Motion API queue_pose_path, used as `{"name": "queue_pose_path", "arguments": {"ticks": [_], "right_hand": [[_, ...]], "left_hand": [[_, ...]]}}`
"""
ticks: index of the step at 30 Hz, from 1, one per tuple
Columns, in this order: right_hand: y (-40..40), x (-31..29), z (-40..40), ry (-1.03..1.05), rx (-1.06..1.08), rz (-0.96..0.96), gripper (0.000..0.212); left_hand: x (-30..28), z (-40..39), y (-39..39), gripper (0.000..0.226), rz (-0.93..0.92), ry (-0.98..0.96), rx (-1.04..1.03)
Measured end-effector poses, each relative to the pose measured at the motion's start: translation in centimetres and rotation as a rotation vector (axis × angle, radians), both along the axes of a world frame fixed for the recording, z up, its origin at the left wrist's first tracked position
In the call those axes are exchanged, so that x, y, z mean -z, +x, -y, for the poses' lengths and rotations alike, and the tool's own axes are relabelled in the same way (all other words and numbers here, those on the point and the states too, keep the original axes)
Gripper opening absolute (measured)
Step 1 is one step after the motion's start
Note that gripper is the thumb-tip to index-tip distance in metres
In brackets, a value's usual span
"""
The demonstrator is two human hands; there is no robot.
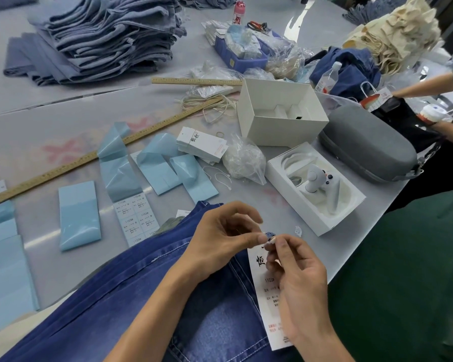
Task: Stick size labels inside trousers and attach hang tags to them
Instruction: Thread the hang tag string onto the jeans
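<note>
Dark blue denim trousers lie across the near edge of the table. A long white hang tag with black characters rests on them at the right. My left hand pinches a belt loop at the waistband with thumb and forefinger. My right hand pinches the tag's small white fastener right beside that loop and covers part of the tag. A sheet of size labels lies just past the trousers. A stack of spare hang tags sits further back.
Blue backing strips and two wooden rulers spread over the left. A bag of plastic loops, an open white box, a controller tray and a grey case crowd the right. Folded jeans are stacked at the back. Another person's arm reaches in at far right.
</note>
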State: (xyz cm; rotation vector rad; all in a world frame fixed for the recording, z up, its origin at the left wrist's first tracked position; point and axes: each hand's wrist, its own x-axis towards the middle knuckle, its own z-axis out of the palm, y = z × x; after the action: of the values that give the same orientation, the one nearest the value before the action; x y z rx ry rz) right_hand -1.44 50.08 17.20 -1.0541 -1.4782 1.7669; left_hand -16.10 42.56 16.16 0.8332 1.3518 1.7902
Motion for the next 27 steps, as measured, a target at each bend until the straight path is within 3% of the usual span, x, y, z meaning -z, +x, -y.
{"name": "queue_pose_path", "arguments": {"ticks": [7,14,22,27], "right_hand": [[0.0,-0.3,-0.6,-0.209,0.012,-0.142,0.012],[-0.3,-0.5,-0.4,-0.227,0.082,-0.130,0.009],[-1.0,-0.8,0.0,-0.236,0.164,-0.088,0.014],[-1.3,-1.1,0.0,-0.258,0.165,-0.084,0.014]], "left_hand": [[0.0,-0.2,0.3,0.009,-0.015,-0.020,0.023],[-0.1,-0.1,0.3,0.024,-0.132,-0.060,0.048],[-0.4,-0.4,1.2,0.018,-0.340,-0.108,0.009],[-0.3,-0.4,1.1,0.021,-0.364,-0.105,-0.013]]}}
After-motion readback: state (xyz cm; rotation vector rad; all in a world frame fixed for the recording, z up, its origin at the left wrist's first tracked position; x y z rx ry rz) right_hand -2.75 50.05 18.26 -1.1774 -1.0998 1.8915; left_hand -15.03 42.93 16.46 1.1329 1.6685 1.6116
